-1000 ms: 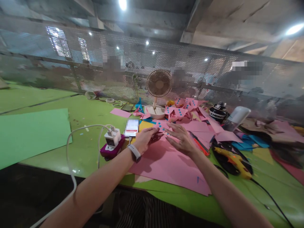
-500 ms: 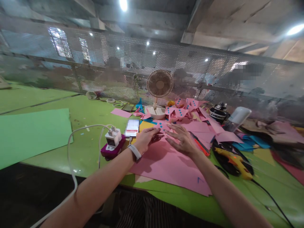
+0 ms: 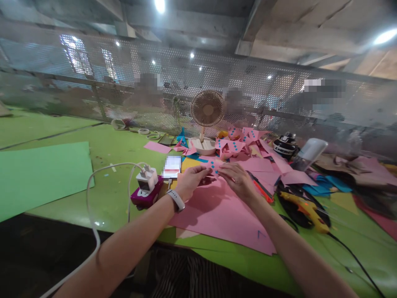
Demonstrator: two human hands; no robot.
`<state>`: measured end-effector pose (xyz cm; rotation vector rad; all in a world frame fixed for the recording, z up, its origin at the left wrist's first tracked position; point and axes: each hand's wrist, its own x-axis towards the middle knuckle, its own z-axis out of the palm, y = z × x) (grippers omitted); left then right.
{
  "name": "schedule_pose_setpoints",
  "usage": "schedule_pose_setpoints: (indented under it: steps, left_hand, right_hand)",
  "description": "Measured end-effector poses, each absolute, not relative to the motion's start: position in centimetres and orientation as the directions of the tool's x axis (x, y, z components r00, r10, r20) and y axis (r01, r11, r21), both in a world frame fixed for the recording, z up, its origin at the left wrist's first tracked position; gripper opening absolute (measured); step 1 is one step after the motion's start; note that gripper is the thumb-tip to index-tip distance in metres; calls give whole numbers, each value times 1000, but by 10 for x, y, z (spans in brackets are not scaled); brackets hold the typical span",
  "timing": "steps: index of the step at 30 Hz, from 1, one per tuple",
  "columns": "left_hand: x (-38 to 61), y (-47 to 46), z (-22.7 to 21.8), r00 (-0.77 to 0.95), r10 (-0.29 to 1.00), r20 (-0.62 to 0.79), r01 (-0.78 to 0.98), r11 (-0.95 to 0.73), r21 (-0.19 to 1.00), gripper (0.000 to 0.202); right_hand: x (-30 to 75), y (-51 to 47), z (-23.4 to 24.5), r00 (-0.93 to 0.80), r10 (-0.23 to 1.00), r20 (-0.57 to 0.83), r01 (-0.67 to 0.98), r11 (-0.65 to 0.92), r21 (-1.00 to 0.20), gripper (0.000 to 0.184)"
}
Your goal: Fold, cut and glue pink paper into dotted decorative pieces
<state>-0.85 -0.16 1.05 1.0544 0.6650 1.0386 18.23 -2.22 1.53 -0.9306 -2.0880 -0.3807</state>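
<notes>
Your right hand (image 3: pixel 238 179), spread a moment ago, now pinches the dotted pink paper (image 3: pixel 213 167) opposite your pinching left hand (image 3: pixel 190 181), securing both sides.

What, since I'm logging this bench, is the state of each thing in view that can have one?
Left hand: pinching dotted piece
Right hand: pinching dotted piece
Phone: lit, cable attached
Fan: upright; spinning unclear
White adapter: standing on purple block
Glue gun: lying down
Black bottle: upright, lidded
Pink sheet: flat, partly covered
Green sheet: flat
</notes>
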Motion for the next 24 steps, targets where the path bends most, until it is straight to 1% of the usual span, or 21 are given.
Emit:
schedule_pose_setpoints:
  steps: [4, 9, 14, 21, 24]
  left_hand:
    - [-9, -2, 8, 425, 903, 63, -341, 95, 935, 22]
    - [-10, -2, 7, 439, 894, 87, -334, 73, 940, 25]
    - [-10, 0, 6, 428, 902, 64, -330, 89, 940, 27]
    - [-9, -1, 5, 448, 887, 110, -311, 40, 950, 25]
    - [-8, -2, 7, 439, 892, 104, -294, 34, 955, 22]
  right_hand:
    - [184, -24, 18, -443, 472, 763, 724, 690, -7, 19]
    - [185, -28, 22, -552, 444, 706, 707, 698, 114, 21]
    - [185, -27, 23, -629, 397, 669, 675, 705, 217, 21]
    - [180, -32, 29, -633, 427, 645, 692, 687, 224, 21]
    - [179, -34, 30, -634, 440, 636, 702, 672, 235, 21]
